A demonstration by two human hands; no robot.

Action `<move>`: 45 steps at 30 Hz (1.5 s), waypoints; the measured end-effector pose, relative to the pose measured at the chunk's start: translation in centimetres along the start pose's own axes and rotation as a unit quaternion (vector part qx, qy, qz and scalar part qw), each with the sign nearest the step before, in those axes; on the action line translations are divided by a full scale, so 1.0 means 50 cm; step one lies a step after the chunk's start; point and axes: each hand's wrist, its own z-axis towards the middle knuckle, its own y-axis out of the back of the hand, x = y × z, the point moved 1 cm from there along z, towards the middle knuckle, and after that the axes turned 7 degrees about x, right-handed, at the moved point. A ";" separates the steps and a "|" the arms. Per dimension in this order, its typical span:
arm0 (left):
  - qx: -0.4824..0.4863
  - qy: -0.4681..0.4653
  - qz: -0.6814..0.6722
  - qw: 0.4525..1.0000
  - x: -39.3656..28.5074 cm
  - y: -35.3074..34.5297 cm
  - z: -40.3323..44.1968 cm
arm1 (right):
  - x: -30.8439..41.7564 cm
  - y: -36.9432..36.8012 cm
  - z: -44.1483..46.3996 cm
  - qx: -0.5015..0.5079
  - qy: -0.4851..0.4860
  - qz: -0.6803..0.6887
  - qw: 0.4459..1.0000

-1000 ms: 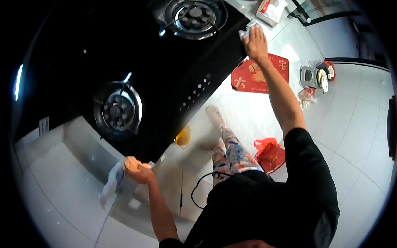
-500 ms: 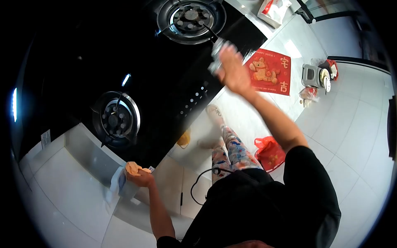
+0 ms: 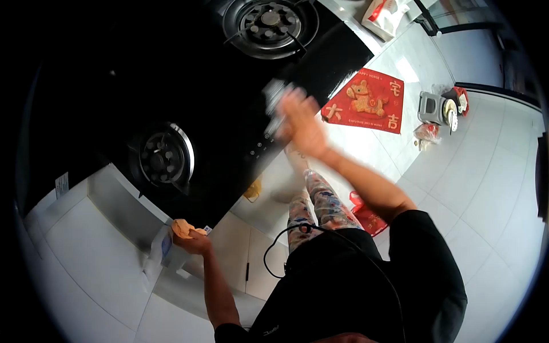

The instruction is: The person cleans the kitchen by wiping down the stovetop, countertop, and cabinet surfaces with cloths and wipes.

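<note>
My left hand [image 3: 195,242] is closed round an orange cloth [image 3: 184,228] and a whitish plastic packet [image 3: 158,251], beside the near-left corner of the black glass cooktop [image 3: 211,108]. Over the cooktop's front part, my right hand [image 3: 301,123] presses a crumpled whitish wipe [image 3: 275,97] and is blurred by motion. The touch controls [image 3: 260,146] lie just below that wipe. One burner [image 3: 270,22] is beyond my right hand, and another burner [image 3: 162,159] is nearer my left hand.
On the floor lie a red mat [image 3: 369,102] with a horse picture and a red bag [image 3: 369,217]. A grey stool [image 3: 430,107] stands by the far wall. A white and red package [image 3: 384,17] rests on the counter beyond the cooktop. A yellow item [image 3: 253,190] hangs by the cabinet.
My right hand has moved with the wipe from the cooktop's far right corner leftward along its front, towards the controls. My left hand has stayed nearly in place, still holding the cloth.
</note>
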 end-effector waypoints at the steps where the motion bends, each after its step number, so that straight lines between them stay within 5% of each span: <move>1: -0.011 -0.033 0.003 0.999 0.011 0.006 0.000 | -0.112 0.040 0.034 -0.016 -0.081 -0.034 0.996; 2: -0.020 -0.051 0.029 0.998 0.030 -0.003 0.000 | -0.209 0.092 0.076 -0.102 -0.091 -0.092 0.986; 3: -0.022 -0.047 0.030 0.998 0.026 -0.005 -0.004 | -0.300 0.137 0.118 -0.055 -0.168 -0.111 0.978; 5: -0.007 -0.061 0.028 0.998 0.017 0.007 0.001 | -0.409 0.158 0.156 -0.121 -0.181 -0.204 0.954; 16: -0.011 -0.038 0.031 0.999 0.010 0.008 -0.001 | -0.253 0.103 0.102 -0.082 -0.153 -0.132 0.976; 20: 0.012 -0.001 0.003 1.000 -0.001 0.018 -0.007 | -0.064 0.072 0.057 -0.065 -0.096 -0.044 0.992; 25: 0.011 0.006 0.022 1.000 -0.016 0.023 0.005 | 0.295 -0.016 -0.038 0.126 0.135 0.150 0.971; 26: 0.009 0.002 0.022 1.000 -0.009 0.021 0.006 | 0.350 -0.044 -0.062 0.071 0.192 0.247 0.947; 27: -0.001 -0.037 0.018 0.999 0.005 0.017 0.007 | 0.412 -0.068 -0.058 0.217 0.210 0.225 0.926; 29: -0.009 -0.077 0.015 0.997 0.011 0.014 0.010 | 0.491 -0.094 -0.099 0.206 0.307 0.065 0.927; 31: -0.025 -0.067 0.034 0.997 0.000 0.012 0.008 | 0.524 -0.100 -0.100 0.233 0.284 0.147 0.918; 35: 0.000 -0.025 -0.027 0.999 -0.016 0.024 0.001 | 0.522 -0.119 -0.090 0.221 0.291 0.091 0.927; 38: -0.005 -0.030 -0.001 1.000 0.007 0.012 0.002 | 0.451 -0.094 -0.029 0.217 0.178 0.085 0.956; 45: 0.014 0.013 0.012 1.000 -0.002 0.010 -0.002 | 0.275 -0.035 0.352 0.109 0.051 -0.044 0.992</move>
